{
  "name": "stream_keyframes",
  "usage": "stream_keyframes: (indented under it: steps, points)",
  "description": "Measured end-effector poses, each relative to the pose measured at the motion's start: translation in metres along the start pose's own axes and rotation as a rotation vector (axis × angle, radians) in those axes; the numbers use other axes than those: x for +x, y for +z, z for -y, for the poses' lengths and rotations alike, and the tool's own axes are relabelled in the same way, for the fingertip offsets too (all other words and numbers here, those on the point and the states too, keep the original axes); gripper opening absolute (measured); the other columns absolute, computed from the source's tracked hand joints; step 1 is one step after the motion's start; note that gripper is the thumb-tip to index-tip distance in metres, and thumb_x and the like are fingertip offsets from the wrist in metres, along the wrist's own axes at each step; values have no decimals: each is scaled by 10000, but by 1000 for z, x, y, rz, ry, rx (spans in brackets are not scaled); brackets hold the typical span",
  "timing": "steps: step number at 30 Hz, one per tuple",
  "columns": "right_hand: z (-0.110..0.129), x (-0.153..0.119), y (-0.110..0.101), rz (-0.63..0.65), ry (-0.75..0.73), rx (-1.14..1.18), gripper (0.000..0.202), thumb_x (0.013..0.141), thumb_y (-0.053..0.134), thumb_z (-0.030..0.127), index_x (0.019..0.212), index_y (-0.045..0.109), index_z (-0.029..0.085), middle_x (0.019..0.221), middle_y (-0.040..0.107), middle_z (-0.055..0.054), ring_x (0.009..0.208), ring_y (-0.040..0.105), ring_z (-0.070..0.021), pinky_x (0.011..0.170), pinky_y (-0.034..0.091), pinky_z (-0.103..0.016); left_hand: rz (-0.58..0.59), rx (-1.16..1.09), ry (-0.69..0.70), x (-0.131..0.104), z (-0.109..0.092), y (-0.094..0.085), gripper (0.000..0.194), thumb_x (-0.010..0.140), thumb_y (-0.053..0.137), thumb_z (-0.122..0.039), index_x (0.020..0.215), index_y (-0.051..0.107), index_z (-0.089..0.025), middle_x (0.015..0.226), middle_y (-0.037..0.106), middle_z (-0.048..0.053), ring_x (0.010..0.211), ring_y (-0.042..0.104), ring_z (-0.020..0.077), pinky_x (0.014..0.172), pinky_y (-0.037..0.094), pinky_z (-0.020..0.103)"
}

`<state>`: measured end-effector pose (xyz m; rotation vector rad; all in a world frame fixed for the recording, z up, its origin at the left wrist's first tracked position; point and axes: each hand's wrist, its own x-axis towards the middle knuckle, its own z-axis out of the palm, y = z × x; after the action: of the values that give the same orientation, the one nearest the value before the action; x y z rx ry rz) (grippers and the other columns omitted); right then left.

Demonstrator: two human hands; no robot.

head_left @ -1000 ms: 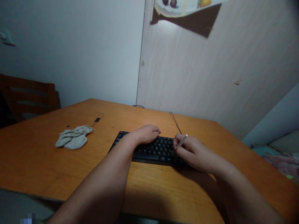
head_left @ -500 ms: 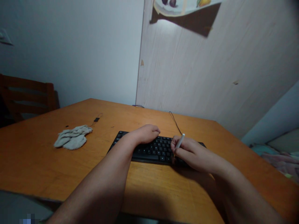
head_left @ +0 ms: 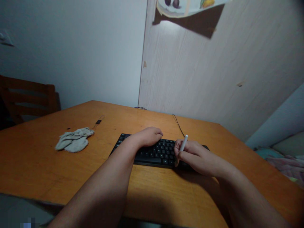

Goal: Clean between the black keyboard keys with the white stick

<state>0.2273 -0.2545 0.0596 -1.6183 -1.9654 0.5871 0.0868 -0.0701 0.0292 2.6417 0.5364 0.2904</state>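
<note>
A black keyboard [head_left: 152, 160] lies flat on the wooden table, turned slightly at an angle to me. My left hand [head_left: 149, 136] rests over its back edge, fingers curled and partly hidden, holding it there. Above the keyboard's right part, my right hand [head_left: 192, 155] is closed in a pinch round a thin white-handled brush [head_left: 184, 142]. The handle leans up and to the right. Its brownish lower end points down at the keys near the front edge; whether it touches them I cannot tell. My right hand covers the keys at that end.
A crumpled grey cloth [head_left: 76, 141] lies left on the table [head_left: 95, 177]. Behind it is a small black tag-like piece [head_left: 98, 122] with a thin string. A black cable [head_left: 177, 120] runs behind the keyboard. A wooden chair [head_left: 30, 98] stands at the far left; walls close off the back.
The brush in my right hand has shifted very slightly, its handle standing a little more upright. My left hand and the keyboard keep their places.
</note>
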Motion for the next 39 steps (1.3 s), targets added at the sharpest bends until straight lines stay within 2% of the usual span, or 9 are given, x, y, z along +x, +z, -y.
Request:
stream_keyframes:
  steps: [6, 10, 15, 21, 27, 33, 39]
  points:
    - [5, 1, 6, -25, 17, 171, 124, 903, 417, 164, 813, 495, 198, 753, 603, 2, 728, 579, -147, 667, 425, -266, 2, 1, 4, 0, 1, 0, 334, 885, 416, -257, 1029, 703, -166, 1123, 707, 81, 1030, 631, 215, 909, 455, 295]
    - [5, 3, 12, -46, 2, 32, 102, 905, 448, 183, 826, 511, 198, 760, 579, 2, 720, 531, -144, 668, 409, -270, 0, 2, 9, 1, 3, 2, 332, 883, 416, -257, 1025, 702, -168, 1118, 708, 82, 1012, 633, 215, 901, 456, 295]
    - [2, 6, 16, -136, 11, -117, 125, 924, 426, 197, 819, 493, 202, 742, 554, 5, 689, 502, -141, 635, 374, -273, -1, 10, 16, 1, 3, 2, 321, 891, 422, -274, 1015, 706, -188, 1087, 716, 65, 981, 637, 210, 878, 455, 279]
    - [4, 7, 17, -212, 17, -179, 129, 927, 421, 213, 806, 467, 206, 722, 539, 6, 674, 492, -145, 612, 345, -277, 1, 15, -2, 1, 2, 1, 321, 877, 435, -257, 1038, 706, -198, 1020, 731, 54, 973, 631, 220, 866, 456, 287]
    - [8, 4, 15, -99, 2, -100, 120, 895, 447, 168, 790, 495, 203, 693, 525, 18, 652, 482, -136, 607, 360, -268, -5, 13, 2, 2, 3, 2, 327, 880, 415, -259, 1007, 706, -179, 1080, 715, 65, 1005, 629, 210, 883, 452, 278]
    - [9, 2, 14, -50, -3, 59, 121, 894, 439, 140, 823, 519, 198, 773, 597, -1, 736, 540, -146, 684, 411, -272, -3, 12, -7, 1, 2, 2, 324, 885, 414, -259, 1013, 701, -179, 1098, 711, 74, 1012, 627, 214, 894, 450, 292]
    - [5, 5, 18, -124, -11, -53, 122, 911, 434, 165, 814, 499, 200, 753, 548, 5, 708, 502, -143, 654, 384, -275, 1, 18, -15, -1, -1, 0, 334, 884, 411, -255, 1023, 702, -170, 1105, 710, 80, 1024, 630, 223, 898, 454, 299]
